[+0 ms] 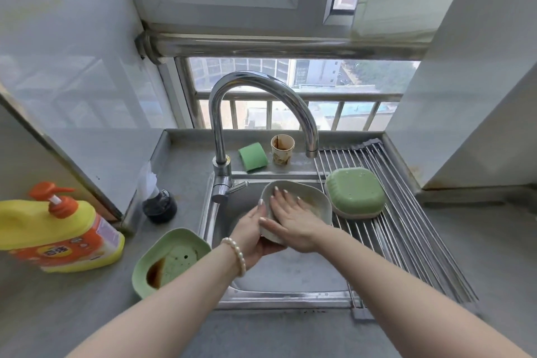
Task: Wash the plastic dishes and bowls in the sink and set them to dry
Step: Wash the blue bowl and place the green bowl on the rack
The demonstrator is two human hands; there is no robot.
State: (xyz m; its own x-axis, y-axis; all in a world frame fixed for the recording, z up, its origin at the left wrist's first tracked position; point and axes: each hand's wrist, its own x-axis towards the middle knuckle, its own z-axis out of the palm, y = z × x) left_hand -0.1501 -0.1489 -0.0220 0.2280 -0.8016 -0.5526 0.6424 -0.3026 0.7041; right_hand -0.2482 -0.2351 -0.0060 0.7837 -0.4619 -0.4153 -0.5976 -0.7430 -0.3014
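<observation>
Right over the sink (290,276), a pale grey-green bowl (312,197) is held tilted, its inside facing the camera and smeared with brownish residue. The left hand (252,238) grips its lower rim from the 7 o'clock side, fingers curled round the edge, a pearl bracelet (236,256) on the wrist. The right hand (290,218) lies flat inside the bowl with fingers straight and spread, pressing on the inner wall — holding nothing.

At 3 o'clock from the bowl, a green dish (356,193) sits upside down on the metal roll-up rack (406,241) across the sink's right part, water drops on its base; it seems to rest on a paler piece beneath. At 8 o'clock, on the worktop (72,308), another green dish (171,261) stands upright with a pool of dark brown liquid in its near-left corner and small holes in its floor.

Behind the sink, at 12 o'clock, a paper cup (282,152) stained brown inside stands beside a green sponge (252,158) — both just right of the curved tap (261,96). At 9 o'clock stands a yellow pump bottle (58,229) of detergent with an orange pump, and a dark round object (159,206) sits near the wall.
</observation>
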